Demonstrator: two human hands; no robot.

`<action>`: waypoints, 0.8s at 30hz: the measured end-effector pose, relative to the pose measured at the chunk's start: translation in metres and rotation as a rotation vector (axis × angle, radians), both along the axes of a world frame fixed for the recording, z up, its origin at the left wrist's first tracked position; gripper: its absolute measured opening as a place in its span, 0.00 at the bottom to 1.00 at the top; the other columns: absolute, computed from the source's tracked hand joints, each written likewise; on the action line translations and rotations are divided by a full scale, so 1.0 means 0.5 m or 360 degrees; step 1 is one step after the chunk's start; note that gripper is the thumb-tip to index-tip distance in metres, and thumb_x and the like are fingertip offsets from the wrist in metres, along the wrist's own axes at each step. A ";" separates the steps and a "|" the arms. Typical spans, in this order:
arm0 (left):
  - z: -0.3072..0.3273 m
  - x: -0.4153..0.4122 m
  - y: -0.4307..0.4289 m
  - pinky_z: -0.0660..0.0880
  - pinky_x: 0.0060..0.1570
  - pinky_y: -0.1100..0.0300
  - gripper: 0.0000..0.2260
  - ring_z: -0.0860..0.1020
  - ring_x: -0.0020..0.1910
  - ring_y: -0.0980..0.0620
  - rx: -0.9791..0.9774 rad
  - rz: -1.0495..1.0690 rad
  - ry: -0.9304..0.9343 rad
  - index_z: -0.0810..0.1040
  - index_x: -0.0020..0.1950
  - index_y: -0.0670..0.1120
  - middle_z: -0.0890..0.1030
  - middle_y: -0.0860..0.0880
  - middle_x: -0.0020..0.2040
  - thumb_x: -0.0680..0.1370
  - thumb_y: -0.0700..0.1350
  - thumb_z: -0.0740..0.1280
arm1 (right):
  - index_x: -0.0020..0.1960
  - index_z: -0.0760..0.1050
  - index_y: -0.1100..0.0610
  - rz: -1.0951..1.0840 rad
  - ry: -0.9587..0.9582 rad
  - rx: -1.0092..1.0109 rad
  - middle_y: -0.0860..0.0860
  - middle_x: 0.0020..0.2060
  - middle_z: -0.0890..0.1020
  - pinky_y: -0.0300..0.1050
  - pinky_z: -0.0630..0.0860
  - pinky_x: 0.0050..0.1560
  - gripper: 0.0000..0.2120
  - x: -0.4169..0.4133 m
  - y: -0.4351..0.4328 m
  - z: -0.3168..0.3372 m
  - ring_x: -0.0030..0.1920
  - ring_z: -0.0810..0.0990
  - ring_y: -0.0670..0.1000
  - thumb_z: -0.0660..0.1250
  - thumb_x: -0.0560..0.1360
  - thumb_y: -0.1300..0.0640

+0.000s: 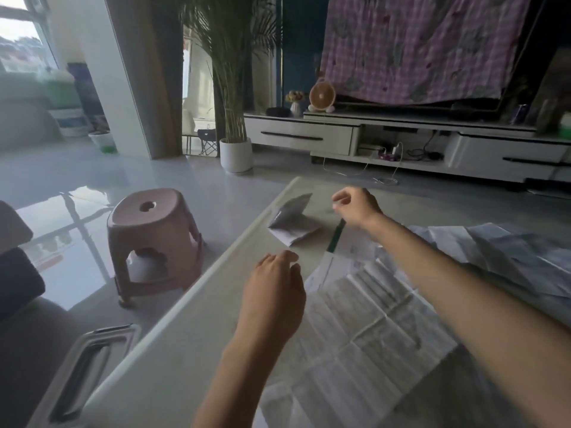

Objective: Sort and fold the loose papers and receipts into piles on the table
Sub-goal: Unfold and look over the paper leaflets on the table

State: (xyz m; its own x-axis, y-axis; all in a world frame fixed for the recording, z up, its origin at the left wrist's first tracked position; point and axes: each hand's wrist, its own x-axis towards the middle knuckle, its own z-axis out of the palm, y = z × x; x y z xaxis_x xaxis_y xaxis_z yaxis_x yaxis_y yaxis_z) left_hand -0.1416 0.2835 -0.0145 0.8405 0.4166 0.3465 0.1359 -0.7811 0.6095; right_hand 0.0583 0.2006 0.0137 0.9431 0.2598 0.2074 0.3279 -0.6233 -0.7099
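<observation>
White table (pixel 191 335), near edge running from 7 to 1 o'clock across the view.

Folded paper (pixel 293 223): lies towards the table's far end, at 12 o'clock from the left hand. It is white with grey print and creased so that one flap stands up like a tent.

Large sheet (pixel 370 329): lies flat at 4 o'clock from the left hand, densely printed, with a grid of fold creases.

Slip with a dark green band (pixel 335 242): lies just below the right wrist.

Heap of loose papers (pixel 509 257): rumpled and overlapping, at 3 o'clock.

Left hand (pixel 275 291): above bare tabletop, fingers relaxed, holding nothing.

Right hand (pixel 360 208): raised beside the folded paper, fingers curled with thumb near forefinger. Whether it pinches anything cannot be told.

Pink stool (pixel 154 239): on the floor at 9 o'clock.
</observation>
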 end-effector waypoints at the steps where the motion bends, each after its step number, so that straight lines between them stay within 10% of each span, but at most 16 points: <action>1: 0.001 -0.002 -0.014 0.66 0.62 0.59 0.14 0.71 0.63 0.50 0.0006 -0.0023 0.0025 0.73 0.65 0.47 0.75 0.48 0.64 0.81 0.44 0.56 | 0.52 0.76 0.59 0.0137 0.0042 0.0029 0.54 0.48 0.78 0.40 0.71 0.45 0.06 -0.027 -0.030 0.005 0.50 0.76 0.53 0.64 0.76 0.63; 5: 0.010 -0.005 -0.062 0.68 0.58 0.61 0.15 0.73 0.62 0.49 -0.0042 -0.0120 0.0062 0.73 0.66 0.46 0.75 0.47 0.64 0.81 0.44 0.56 | 0.59 0.72 0.51 0.0800 0.0282 -0.0151 0.47 0.53 0.77 0.36 0.74 0.52 0.17 -0.193 -0.165 0.028 0.54 0.76 0.46 0.63 0.74 0.67; 9: 0.018 -0.014 -0.084 0.65 0.50 0.66 0.14 0.74 0.60 0.50 -0.0073 -0.0142 -0.0009 0.74 0.64 0.46 0.77 0.48 0.63 0.81 0.42 0.56 | 0.71 0.56 0.40 0.1212 0.0424 -0.0699 0.32 0.67 0.57 0.27 0.55 0.67 0.31 -0.311 -0.241 -0.063 0.69 0.55 0.34 0.63 0.72 0.57; 14: 0.019 -0.036 -0.091 0.64 0.49 0.70 0.14 0.75 0.59 0.50 -0.0132 -0.0134 -0.0062 0.76 0.63 0.45 0.78 0.49 0.62 0.81 0.41 0.56 | 0.75 0.44 0.41 0.1238 -0.0159 -0.1026 0.35 0.71 0.40 0.37 0.38 0.73 0.35 -0.382 -0.247 -0.123 0.71 0.35 0.37 0.56 0.75 0.58; 20: 0.023 -0.049 -0.067 0.69 0.51 0.66 0.11 0.78 0.55 0.50 -0.0246 -0.0170 -0.0313 0.80 0.56 0.42 0.81 0.46 0.55 0.79 0.37 0.60 | 0.69 0.66 0.52 0.1086 -0.0300 -0.0811 0.48 0.67 0.71 0.41 0.62 0.67 0.21 -0.422 -0.240 -0.099 0.67 0.68 0.49 0.52 0.77 0.54; 24: 0.070 -0.088 -0.036 0.71 0.49 0.71 0.07 0.79 0.47 0.63 -0.0669 -0.0113 -0.1005 0.80 0.47 0.48 0.83 0.51 0.47 0.75 0.41 0.62 | 0.48 0.75 0.53 0.0858 -0.0250 -0.0296 0.50 0.41 0.80 0.43 0.73 0.44 0.18 -0.408 -0.242 -0.107 0.42 0.78 0.45 0.50 0.79 0.45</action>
State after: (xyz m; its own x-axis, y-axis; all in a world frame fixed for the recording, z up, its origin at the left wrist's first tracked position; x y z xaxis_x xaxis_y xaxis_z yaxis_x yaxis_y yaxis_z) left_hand -0.1856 0.2657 0.0206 0.5649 0.5722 0.5946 -0.3791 -0.4600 0.8029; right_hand -0.1458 0.0793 -0.0398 0.6295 0.7394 0.2388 0.7253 -0.4490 -0.5218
